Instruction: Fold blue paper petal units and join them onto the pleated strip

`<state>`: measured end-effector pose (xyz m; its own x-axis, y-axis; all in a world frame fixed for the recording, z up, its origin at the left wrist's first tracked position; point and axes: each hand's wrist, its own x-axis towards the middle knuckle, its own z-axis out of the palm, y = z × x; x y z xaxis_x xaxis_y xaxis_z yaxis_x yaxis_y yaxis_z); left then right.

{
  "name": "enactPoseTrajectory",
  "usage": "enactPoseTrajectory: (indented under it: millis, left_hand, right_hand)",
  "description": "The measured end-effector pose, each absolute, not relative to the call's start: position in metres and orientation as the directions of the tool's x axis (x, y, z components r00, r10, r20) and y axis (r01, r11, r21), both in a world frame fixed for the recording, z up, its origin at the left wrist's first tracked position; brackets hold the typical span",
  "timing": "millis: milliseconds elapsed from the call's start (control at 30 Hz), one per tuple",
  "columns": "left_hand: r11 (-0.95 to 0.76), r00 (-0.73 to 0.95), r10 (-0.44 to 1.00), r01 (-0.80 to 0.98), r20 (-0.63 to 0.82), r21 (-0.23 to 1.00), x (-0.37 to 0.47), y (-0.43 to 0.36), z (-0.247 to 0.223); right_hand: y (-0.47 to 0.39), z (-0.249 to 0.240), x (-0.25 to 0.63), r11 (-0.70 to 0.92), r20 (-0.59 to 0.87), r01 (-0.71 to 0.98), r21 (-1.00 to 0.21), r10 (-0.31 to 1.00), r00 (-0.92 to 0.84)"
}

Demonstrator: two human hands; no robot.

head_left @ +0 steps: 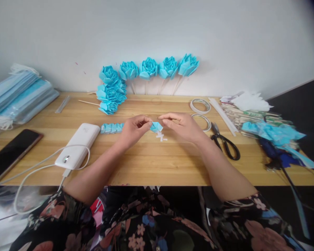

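Note:
My left hand (135,129) pinches a small folded blue petal piece (156,127) between thumb and fingertips, just above the tabletop. My right hand (182,126) is held close to the piece's right side, its fingers stretched out and slightly apart; nothing shows between them. Below the piece, several short white strips (161,135), like cut tape, lie on the wood. Beside my left hand is a row of folded blue pieces (111,128), partly hidden behind the hand.
Blue flowers on sticks (148,68) lean against the wall. Tape rolls (200,106), black-handled scissors (231,150) and glue sticks (223,116) lie right, near blue scraps (273,134). Leftward are a white power bank (78,144) with cable, a phone (12,153) and stacked masks (22,96).

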<state>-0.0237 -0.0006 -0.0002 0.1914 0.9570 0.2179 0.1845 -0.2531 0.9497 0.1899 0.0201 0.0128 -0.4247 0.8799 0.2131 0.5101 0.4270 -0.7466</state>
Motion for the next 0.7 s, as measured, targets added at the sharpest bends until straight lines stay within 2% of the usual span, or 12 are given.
enactPoseTrajectory:
  millis: [100,233,400,467,533,600,700]
  left_hand:
    - [-0.325,0.211,0.938,0.269,0.273,0.907,-0.023,0.0,-0.003]
    - [-0.389,0.239,0.917,0.367,0.319,0.845,-0.022,0.001,-0.006]
    - [-0.389,0.27,0.916,0.408,0.298,0.826,-0.034,0.011,0.01]
    - [-0.416,0.266,0.909,0.533,0.32,0.737,-0.043,0.02,0.021]
    - [-0.435,0.307,0.9,0.687,0.31,0.582,-0.05,0.029,0.029]
    - [-0.43,0.356,0.902,0.793,0.244,0.431,-0.055,0.037,0.03]
    - [-0.414,0.402,0.91,0.863,0.103,0.29,-0.056,0.043,0.022]
  right_hand:
    - [0.016,0.016,0.188,0.428,0.198,0.479,-0.767,0.866,-0.459]
    - [0.013,0.018,0.183,0.421,0.173,0.522,-0.742,0.872,-0.457]
    - [0.018,0.015,0.183,0.419,0.256,0.54,-0.73,0.9,-0.352]
    - [0.022,0.011,0.185,0.388,0.278,0.497,-0.776,0.918,-0.282]
    - [0.025,0.008,0.186,0.365,0.274,0.44,-0.821,0.927,-0.256]
    - [0.027,0.005,0.186,0.36,0.272,0.401,-0.843,0.927,-0.259]
    - [0.026,0.004,0.183,0.346,0.261,0.375,-0.86,0.93,-0.26]
